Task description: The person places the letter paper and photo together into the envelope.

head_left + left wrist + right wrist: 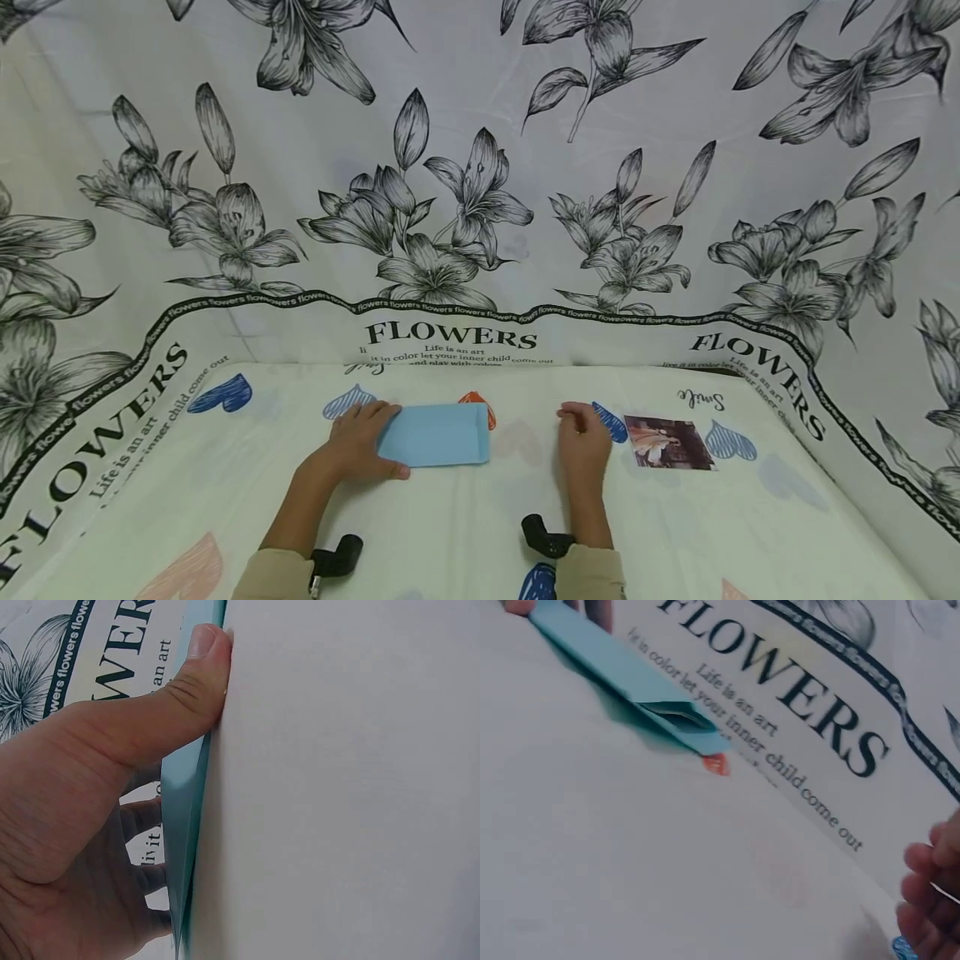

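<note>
A light blue paper envelope lies on the table in the head view, with its flap end to the right. My left hand grips its left end, thumb along the near edge and fingers behind the far edge. In the right wrist view the mouth of the envelope gapes slightly beside the flap. To the right of the envelope and apart from it, my right hand hovers over the cloth with its fingers loosely curled, and nothing shows in it. A small photo print lies to the right of that hand.
The table wears a white cloth printed with hearts. Behind it hangs a white curtain with black lily drawings and lettering. Black wrist mounts sit at both sleeves.
</note>
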{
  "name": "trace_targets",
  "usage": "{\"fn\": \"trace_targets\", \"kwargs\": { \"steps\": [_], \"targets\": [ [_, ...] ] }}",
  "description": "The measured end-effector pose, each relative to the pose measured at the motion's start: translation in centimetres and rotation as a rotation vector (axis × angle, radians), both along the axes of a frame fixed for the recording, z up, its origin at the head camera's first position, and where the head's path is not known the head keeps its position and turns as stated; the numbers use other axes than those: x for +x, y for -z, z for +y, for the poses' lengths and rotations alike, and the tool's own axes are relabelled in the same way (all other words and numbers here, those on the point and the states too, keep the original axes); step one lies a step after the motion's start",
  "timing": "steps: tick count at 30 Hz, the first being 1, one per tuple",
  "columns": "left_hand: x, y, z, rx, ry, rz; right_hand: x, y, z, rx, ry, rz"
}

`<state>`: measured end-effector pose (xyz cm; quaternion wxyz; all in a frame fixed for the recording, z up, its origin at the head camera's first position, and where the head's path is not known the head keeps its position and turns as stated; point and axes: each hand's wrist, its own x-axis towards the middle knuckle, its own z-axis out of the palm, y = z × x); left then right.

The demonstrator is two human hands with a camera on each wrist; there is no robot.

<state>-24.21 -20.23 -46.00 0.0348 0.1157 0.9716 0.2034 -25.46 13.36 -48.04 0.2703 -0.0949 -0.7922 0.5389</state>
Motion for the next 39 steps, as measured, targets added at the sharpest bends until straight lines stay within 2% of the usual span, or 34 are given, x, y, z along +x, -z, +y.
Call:
{"fn": "trace_targets", "kwargs": {
  "steps": [2, 4, 7, 10, 13, 18, 22, 25, 28, 34, 39],
  "targets": [
    [0.0, -0.2, 0.1, -0.004, 0.008, 0.002, 0.2, -0.1, 1.4, -0.025, 0.190, 0.085],
    [0.0, -0.3, 0.1, -0.010, 0.010, 0.003, 0.4, -0.2, 2.8, -0.029, 0.320, 0.136],
    [0.1, -0.4, 0.2, -0.009, 0.013, 0.010, 0.5, -0.1, 4.5, 0.000, 0.434, 0.165],
    [0.2, -0.4, 0.2, -0.003, 0.025, 0.013, 0.6, 0.3, 5.8, 0.032, 0.486, 0.141],
    [0.1, -0.3, 0.1, 0.004, 0.028, 0.012, 0.9, 0.6, 6.6, 0.038, 0.482, 0.056],
    [-0.1, -0.1, 0.0, 0.007, 0.028, 0.014, 1.5, 0.4, 8.1, 0.076, 0.435, -0.146],
    [0.0, 0.2, 0.0, 0.002, 0.030, 0.005, 1.9, -0.2, 8.9, 0.187, 0.350, -0.358],
    [-0.1, 0.0, 0.0, -0.003, 0.034, 0.008, 1.9, -0.5, 8.7, 0.281, 0.275, -0.472],
    [-0.3, -0.4, -0.1, -0.002, 0.044, 0.019, 1.9, -0.7, 8.4, 0.330, 0.237, -0.504],
    [-0.3, -0.1, -0.1, -0.003, 0.037, -0.005, 2.0, -0.6, 8.2, 0.371, 0.258, -0.480],
    [-0.2, 0.2, 0.1, 0.007, 0.019, -0.012, 2.0, -0.4, 8.7, 0.263, 0.264, -0.423]
  ]
}}
